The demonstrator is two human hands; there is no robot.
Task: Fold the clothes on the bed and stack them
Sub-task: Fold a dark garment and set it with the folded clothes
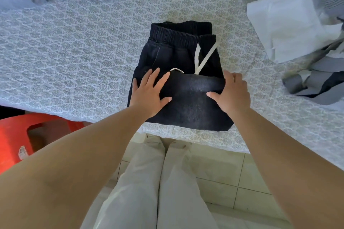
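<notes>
Your left hand (149, 93) lies flat on the black pants (183, 72), and your right hand (233, 92) grips their folded edge. The pants lie on the patterned bed cover (74, 57). Left of the pants is a red stool (16, 135); behind it the floor is tiled (223, 178).

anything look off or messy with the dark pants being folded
Slightly. The white drawstring lies loose across the dark pants, one end tucked under the folded-up part. The two waistband layers sit offset at the top. Both the left hand and right hand rest on the fold. No damage visible.
</notes>
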